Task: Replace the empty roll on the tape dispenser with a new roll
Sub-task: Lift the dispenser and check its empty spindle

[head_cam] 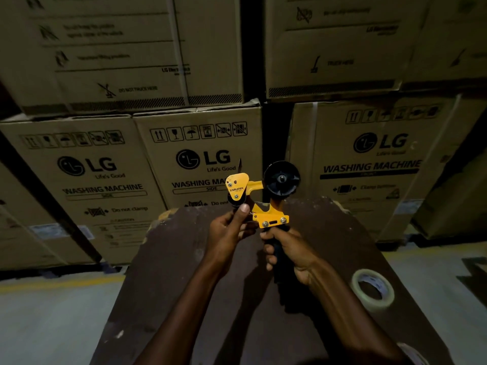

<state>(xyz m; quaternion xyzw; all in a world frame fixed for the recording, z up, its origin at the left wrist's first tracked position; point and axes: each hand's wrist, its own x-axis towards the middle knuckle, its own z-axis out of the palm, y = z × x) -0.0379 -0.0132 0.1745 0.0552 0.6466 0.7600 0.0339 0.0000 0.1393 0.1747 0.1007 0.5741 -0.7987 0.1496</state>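
I hold a yellow and black tape dispenser (259, 198) up over a dark brown table (184, 272). My right hand (286, 248) is wrapped around its black handle. My left hand (229, 227) grips the front end by the roller, thumb up against the yellow plate. The black spool hub (281, 178) at the top right carries no roll. A roll of pale tape (373, 289) lies flat on the table to the right of my right forearm, apart from both hands.
Stacked cardboard washing machine boxes (197, 156) form a wall just behind the table. Grey floor with a yellow line (58, 284) shows to the left and right. A pale object (413, 353) sits at the table's near right edge, half hidden by my arm.
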